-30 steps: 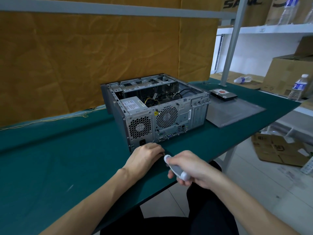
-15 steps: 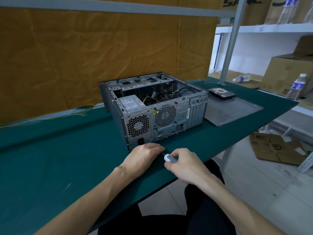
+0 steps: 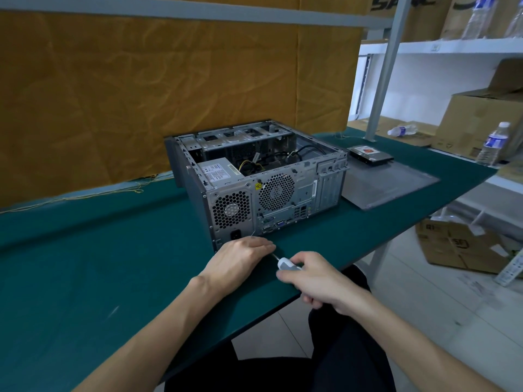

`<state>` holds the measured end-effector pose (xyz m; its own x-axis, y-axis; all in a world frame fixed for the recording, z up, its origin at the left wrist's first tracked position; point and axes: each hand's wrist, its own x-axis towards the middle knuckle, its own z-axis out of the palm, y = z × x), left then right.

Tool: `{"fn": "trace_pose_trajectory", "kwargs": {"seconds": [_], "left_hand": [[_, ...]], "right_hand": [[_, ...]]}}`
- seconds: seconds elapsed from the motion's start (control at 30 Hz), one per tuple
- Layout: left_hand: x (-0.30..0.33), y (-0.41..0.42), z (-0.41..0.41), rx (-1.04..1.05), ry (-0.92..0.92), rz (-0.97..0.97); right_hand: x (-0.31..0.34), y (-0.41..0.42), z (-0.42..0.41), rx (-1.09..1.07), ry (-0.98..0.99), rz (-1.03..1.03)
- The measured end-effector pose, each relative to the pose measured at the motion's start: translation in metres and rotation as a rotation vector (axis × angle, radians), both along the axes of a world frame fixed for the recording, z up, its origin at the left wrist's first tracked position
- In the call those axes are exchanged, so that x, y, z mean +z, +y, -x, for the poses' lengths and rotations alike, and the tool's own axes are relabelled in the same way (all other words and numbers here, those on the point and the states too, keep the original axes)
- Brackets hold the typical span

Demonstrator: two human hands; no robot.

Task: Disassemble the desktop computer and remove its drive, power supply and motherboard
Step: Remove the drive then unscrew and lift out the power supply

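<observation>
Head view, looking down at a green table (image 3: 85, 278): an open desktop computer case (image 3: 254, 188) lies on its side, its panel (image 3: 387, 185) off and a drive (image 3: 369, 154) set beside it. Power supply (image 3: 219, 171) and cabling remain inside; the motherboard is not clearly visible. Right hand (image 3: 319, 278) grips a screwdriver (image 3: 287, 263) aimed at the case's lower rear; left hand (image 3: 240, 258) rests there, fingers loosely curved, steadying the tip.

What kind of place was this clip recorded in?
Probably a workshop or storeroom bench: an opened computer case on a green-covered table, metal shelving holding cardboard boxes, and a removed drive.
</observation>
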<state>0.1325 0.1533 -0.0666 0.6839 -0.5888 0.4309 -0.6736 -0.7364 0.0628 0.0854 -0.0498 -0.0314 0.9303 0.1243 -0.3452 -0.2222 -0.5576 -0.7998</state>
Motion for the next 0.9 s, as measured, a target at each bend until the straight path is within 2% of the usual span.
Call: {"fn": "trace_pose_trajectory", "kwargs": {"seconds": [0.07, 0.1, 0.3, 0.4, 0.53, 0.63, 0.9], "left_hand": [[-0.001, -0.003, 0.001, 0.027, -0.046, 0.006], [-0.001, -0.004, 0.001, 0.045, -0.062, 0.014], [-0.001, 0.007, 0.004, 0.169, -0.192, 0.105], [-0.001, 0.013, 0.005, 0.303, -0.131, 0.035], [0.003, 0.005, -0.002, 0.366, -0.013, -0.058], [0.008, -0.002, -0.010, 0.412, 0.023, -0.169], [0.023, -0.017, -0.012, 0.435, 0.021, -0.364]], "right_hand": [[0.006, -0.002, -0.004, -0.073, 0.102, -0.162], [0.008, -0.003, -0.005, -0.075, 0.098, -0.162], [0.003, 0.000, -0.002, -0.045, -0.285, 0.245], [0.001, 0.005, -0.002, 0.004, -0.336, 0.463], [0.003, 0.008, 0.000, 0.031, -0.379, 0.473], [0.008, 0.009, 0.003, 0.049, -0.446, 0.584], [0.013, 0.012, 0.003, 0.072, -0.526, 0.680]]}}
